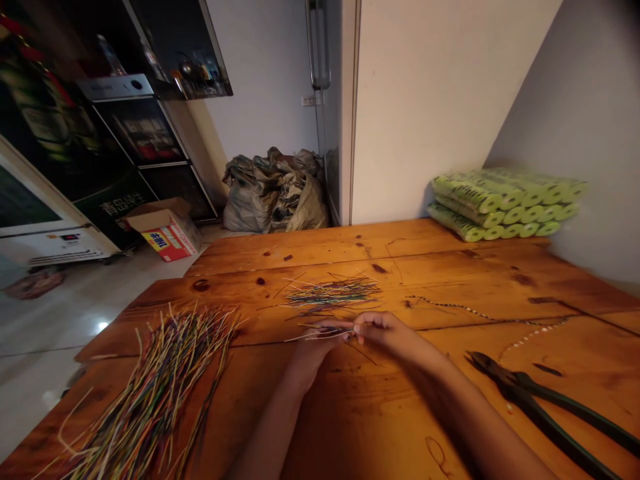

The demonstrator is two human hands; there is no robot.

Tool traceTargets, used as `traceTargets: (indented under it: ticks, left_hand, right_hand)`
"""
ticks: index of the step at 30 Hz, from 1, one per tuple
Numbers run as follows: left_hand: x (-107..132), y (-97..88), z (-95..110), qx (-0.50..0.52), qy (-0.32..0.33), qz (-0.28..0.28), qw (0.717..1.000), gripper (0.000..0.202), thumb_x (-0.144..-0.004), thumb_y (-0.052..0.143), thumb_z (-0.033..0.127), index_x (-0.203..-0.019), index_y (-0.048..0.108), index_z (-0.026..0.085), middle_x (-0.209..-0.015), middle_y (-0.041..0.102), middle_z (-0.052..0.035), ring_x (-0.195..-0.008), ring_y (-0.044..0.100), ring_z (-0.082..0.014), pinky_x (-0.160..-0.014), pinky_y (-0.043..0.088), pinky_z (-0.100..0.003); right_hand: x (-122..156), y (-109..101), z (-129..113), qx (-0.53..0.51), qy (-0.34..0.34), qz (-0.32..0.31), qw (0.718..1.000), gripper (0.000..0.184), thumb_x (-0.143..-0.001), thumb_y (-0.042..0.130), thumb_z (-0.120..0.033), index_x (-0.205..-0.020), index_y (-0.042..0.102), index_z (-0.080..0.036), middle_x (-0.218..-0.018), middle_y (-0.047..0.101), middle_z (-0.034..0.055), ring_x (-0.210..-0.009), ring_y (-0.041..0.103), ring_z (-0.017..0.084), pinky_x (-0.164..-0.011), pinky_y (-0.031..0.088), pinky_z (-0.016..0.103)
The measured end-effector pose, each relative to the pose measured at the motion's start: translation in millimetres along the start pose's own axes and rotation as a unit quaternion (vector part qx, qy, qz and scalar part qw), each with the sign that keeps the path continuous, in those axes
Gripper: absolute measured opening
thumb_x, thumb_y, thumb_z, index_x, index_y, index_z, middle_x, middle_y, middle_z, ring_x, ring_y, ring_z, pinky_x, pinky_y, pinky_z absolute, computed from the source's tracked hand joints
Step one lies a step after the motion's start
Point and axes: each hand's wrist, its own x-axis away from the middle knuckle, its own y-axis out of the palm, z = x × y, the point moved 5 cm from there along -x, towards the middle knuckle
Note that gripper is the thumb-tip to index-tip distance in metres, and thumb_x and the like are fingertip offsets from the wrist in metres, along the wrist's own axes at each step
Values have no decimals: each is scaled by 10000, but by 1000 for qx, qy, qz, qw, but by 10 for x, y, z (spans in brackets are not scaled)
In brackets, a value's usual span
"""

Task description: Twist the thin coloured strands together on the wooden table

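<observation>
A few thin wires (320,333) lie across my hands over the middle of the wooden table (350,420). My left hand (323,333) is closed around them from below, the ends sticking out to the left. With finger and thumb, my right hand (383,330) pinches at the wires' right end. Just beyond my hands is a loose pile of short cut wires (333,293) in mixed colours. To the left spreads a larger bundle of long coloured wires (155,387).
Large pliers (530,393) lie spread at the right. Behind them runs a thin black-and-white twisted cord (465,308). Wrapped green rolls (500,203) are stacked at the back right. Stuffed sacks (275,193) and a cardboard box (167,230) stand on the floor beyond the table.
</observation>
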Motion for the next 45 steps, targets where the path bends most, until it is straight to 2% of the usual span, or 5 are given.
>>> traceTargets:
  ticks: [10, 22, 32, 38, 45]
  left_hand:
    - [-23, -14, 96, -59, 86, 79, 991, 118, -606, 709, 250, -689, 675, 172, -694, 688, -13, -700, 622, -169, -715, 478, -287]
    - [46, -46, 212, -135, 174, 126, 967, 103, -694, 637, 262, -749, 682, 188, -768, 658, -28, -784, 593, -182, -755, 457, -284]
    - [96, -68, 310, -407, 283, 135, 858, 100, -724, 629, 291, -757, 720, 315, -798, 681, -32, -800, 548, -231, -796, 365, -346]
    - [134, -20, 306, -483, 310, 127, 809, 127, -780, 561, 280, -749, 683, 259, -780, 653, -45, -783, 530, -224, -766, 348, -342]
    - [7, -40, 159, -267, 185, 63, 944, 198, -785, 527, 302, -651, 624, 194, -702, 618, -36, -735, 561, -189, -701, 427, -293]
  right_hand:
    - [-83, 119, 243, -67, 9, 61, 996, 300, -769, 480, -443, -614, 516, -188, -536, 458, -33, -458, 356, 90, -453, 291, 221]
    - [-24, 201, -7, 131, -82, 139, 978, 237, -847, 400, -265, -658, 529, -202, -641, 574, -1, -635, 529, 139, -649, 400, 239]
    - [-16, 160, 27, 200, -70, 155, 965, 254, -854, 385, -237, -658, 543, -205, -662, 608, 12, -651, 565, 151, -657, 411, 244]
    - [51, 218, -18, 359, -58, 189, 912, 221, -872, 369, -220, -824, 584, -198, -828, 656, 68, -775, 591, 191, -701, 411, 277]
    - [107, 280, -151, 448, -87, 190, 869, 223, -867, 379, -201, -800, 590, -182, -773, 640, 90, -736, 572, 206, -681, 393, 293]
